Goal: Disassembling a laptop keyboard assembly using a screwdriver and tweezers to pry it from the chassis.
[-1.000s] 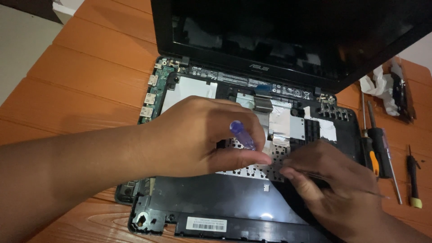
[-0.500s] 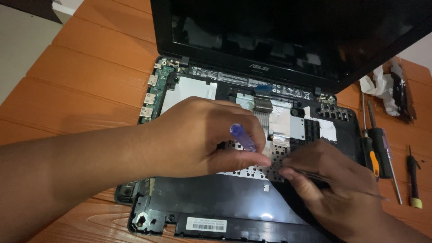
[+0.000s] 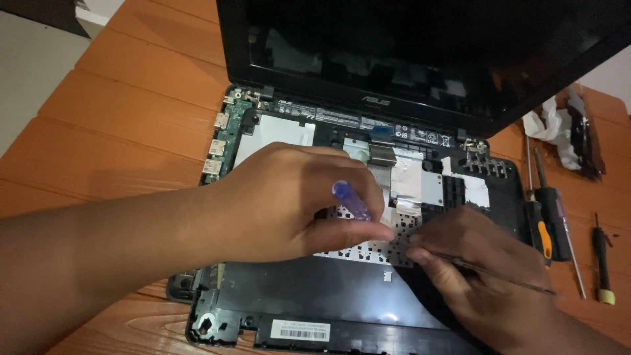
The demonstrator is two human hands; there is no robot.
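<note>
An opened black laptop (image 3: 420, 309) lies on the wooden table with its top cover off, showing silver shielding (image 3: 414, 181) and a green board (image 3: 233, 128). My left hand (image 3: 296, 204) rests over the middle of the laptop's inside, fingers closed around a small screwdriver with a blue translucent handle (image 3: 350, 199). My right hand (image 3: 480, 276) sits just to the right, pinching a thin dark metal tool (image 3: 499, 268) whose tip is near the perforated metal plate (image 3: 368, 250). The two hands almost touch.
The laptop's dark screen (image 3: 427, 59) stands open at the back. To the right lie a black and orange screwdriver (image 3: 542, 223), a small yellow-tipped screwdriver (image 3: 601, 263), crumpled white material (image 3: 555, 128) and a dark part (image 3: 585, 138). The table edge is at the upper left.
Hardly anything has moved. My right hand has shifted very slightly while both hands stay over the same spot of the laptop.
</note>
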